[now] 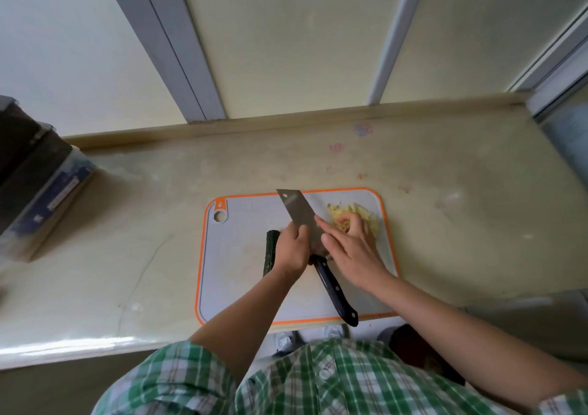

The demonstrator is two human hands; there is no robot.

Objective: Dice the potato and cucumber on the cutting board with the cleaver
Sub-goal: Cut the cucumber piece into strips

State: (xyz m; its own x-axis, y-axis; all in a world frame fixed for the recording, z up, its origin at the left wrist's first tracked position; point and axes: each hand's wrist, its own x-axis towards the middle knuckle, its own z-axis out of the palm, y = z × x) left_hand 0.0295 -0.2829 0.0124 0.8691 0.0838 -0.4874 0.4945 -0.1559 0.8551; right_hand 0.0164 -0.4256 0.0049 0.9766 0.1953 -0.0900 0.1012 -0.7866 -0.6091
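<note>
Diced potato (353, 219) heap far-right on cutting board (241, 287); cucumber (271, 249) left; cleaver (297, 212) between.

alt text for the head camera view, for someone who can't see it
A person's left hand grips a cleaver by its blade over an orange-rimmed cutting board, while the right hand lays straight fingers on the blade. Diced potato is piled at the board's far right; a dark green cucumber lies left of the hands.

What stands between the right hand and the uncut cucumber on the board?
The cleaver and the left hand holding its blade lie between the right hand and the cucumber, which sits towards the left side of the cutting board.
</note>
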